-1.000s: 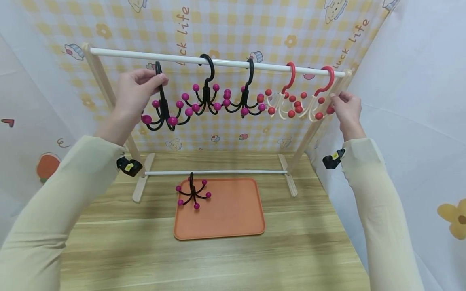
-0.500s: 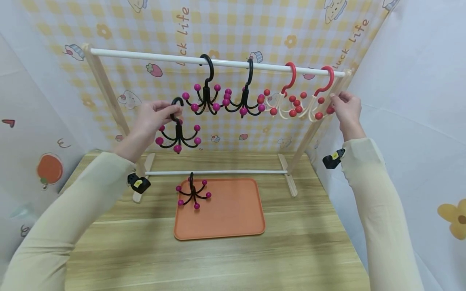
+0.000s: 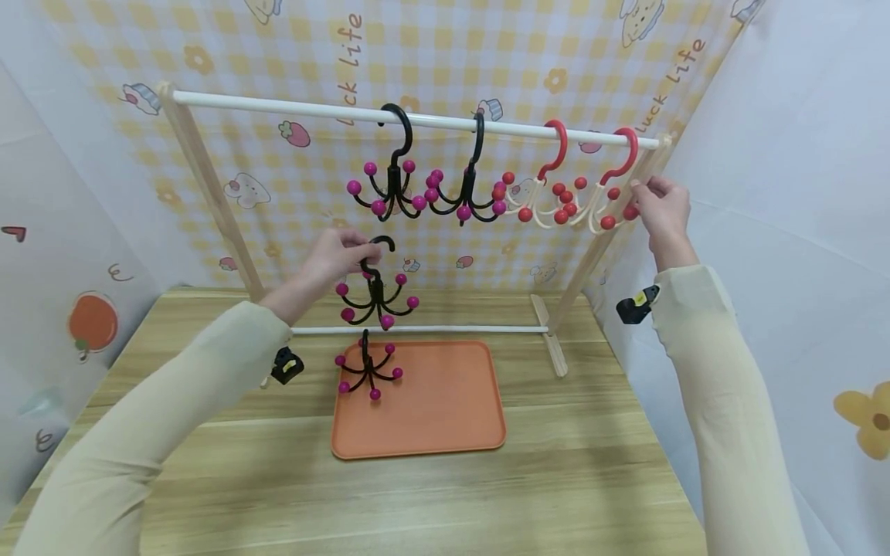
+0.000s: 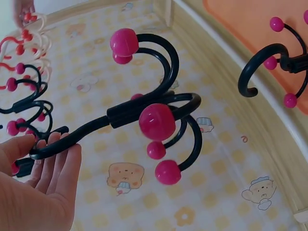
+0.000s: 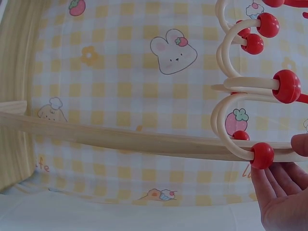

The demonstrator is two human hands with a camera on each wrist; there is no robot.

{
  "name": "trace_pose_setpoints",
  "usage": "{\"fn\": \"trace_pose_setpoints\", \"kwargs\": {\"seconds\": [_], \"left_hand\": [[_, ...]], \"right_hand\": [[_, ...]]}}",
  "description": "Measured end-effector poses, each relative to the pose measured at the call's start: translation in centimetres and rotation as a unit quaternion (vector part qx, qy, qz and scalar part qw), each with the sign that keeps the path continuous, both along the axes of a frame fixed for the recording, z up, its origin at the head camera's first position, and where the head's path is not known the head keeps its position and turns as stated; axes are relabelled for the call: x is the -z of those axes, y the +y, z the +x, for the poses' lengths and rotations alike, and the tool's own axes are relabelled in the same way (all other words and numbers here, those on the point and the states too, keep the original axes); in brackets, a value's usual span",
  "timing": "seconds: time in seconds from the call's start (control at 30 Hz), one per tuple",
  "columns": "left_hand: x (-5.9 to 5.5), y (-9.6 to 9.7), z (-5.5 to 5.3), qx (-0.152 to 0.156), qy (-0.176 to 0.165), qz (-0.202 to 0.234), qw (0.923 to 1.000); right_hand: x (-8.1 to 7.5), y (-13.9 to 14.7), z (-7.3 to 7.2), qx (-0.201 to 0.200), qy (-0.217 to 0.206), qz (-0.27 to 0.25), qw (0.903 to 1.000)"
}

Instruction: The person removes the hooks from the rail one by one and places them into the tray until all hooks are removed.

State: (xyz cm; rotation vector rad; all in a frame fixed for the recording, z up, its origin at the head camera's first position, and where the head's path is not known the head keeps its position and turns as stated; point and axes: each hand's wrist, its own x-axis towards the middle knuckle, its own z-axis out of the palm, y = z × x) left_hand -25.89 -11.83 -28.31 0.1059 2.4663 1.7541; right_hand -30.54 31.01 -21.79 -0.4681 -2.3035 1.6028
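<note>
My left hand (image 3: 348, 253) pinches the hook of a black multi-arm hanger (image 3: 376, 293) tipped with magenta balls, below the rack's top rail and over the back left of the orange tray (image 3: 445, 417). In the left wrist view that hanger (image 4: 130, 113) points away from the thumb and fingers. A second black hanger (image 3: 368, 367) lies on the tray's back left corner. My right hand (image 3: 662, 207) grips the rack's right wooden post (image 3: 591, 259), beside the cream hanger (image 3: 592, 207) with a red hook; in the right wrist view thumb and fingers are on opposite sides of the post.
From the white top rail (image 3: 278, 107) hang two black hangers (image 3: 394, 181) and, further right, two cream ones with red hooks. A lower white rail (image 3: 473, 329) runs behind the tray. The rack's left post (image 3: 208, 185) stands behind my left arm.
My left hand has taken the leftmost black hanger away from the top rail and carried it down and to the right. My right hand has stayed on the post.
</note>
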Motion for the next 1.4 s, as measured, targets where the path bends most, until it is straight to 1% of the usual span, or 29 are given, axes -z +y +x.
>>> {"fn": "trace_pose_setpoints", "kwargs": {"seconds": [0.1, 0.2, 0.3, 0.37, 0.5, 0.6, 0.73, 0.93, 1.03, 1.23, 1.4], "left_hand": [[0.6, 0.6, -0.1, 0.022, -0.017, 0.003, 0.9996], [1.1, 1.1, -0.1, 0.040, -0.046, 0.018, 0.9980], [1.6, 1.7, 0.0, 0.047, -0.071, 0.024, 0.9961], [2.0, 2.1, 0.1, 0.054, -0.084, 0.039, 0.9942], [2.9, 2.9, 0.2, 0.064, -0.100, 0.055, 0.9914], [3.7, 3.4, 0.3, 0.065, -0.108, 0.058, 0.9903], [4.6, 4.0, 0.6, 0.072, -0.106, 0.048, 0.9906], [6.4, 4.6, 0.9, 0.094, -0.111, 0.055, 0.9877], [7.2, 5.0, 1.1, 0.094, -0.121, 0.052, 0.9868], [8.9, 5.7, 1.7, 0.101, -0.124, 0.053, 0.9858], [10.2, 6.2, 2.1, 0.088, -0.125, 0.054, 0.9868]], "right_hand": [[0.0, 0.0, 0.0, -0.001, 0.001, -0.002, 1.0000], [0.0, 0.1, 0.0, -0.002, 0.002, -0.004, 1.0000], [0.0, 0.1, 0.0, -0.003, 0.004, -0.001, 1.0000], [0.0, 0.1, 0.0, -0.004, 0.006, 0.002, 1.0000], [-0.1, 0.0, -0.2, -0.003, 0.010, 0.009, 0.9999], [-0.1, 0.0, -0.2, -0.002, 0.011, 0.009, 0.9999], [0.0, 0.1, -0.2, -0.002, 0.010, 0.009, 0.9999], [0.0, 0.1, -0.2, -0.005, 0.009, 0.008, 0.9999], [0.0, 0.0, -0.2, -0.006, 0.009, 0.006, 0.9999], [-0.1, 0.0, -0.1, -0.007, 0.007, 0.001, 1.0000], [0.0, 0.0, -0.1, -0.006, 0.007, 0.004, 1.0000]]}}
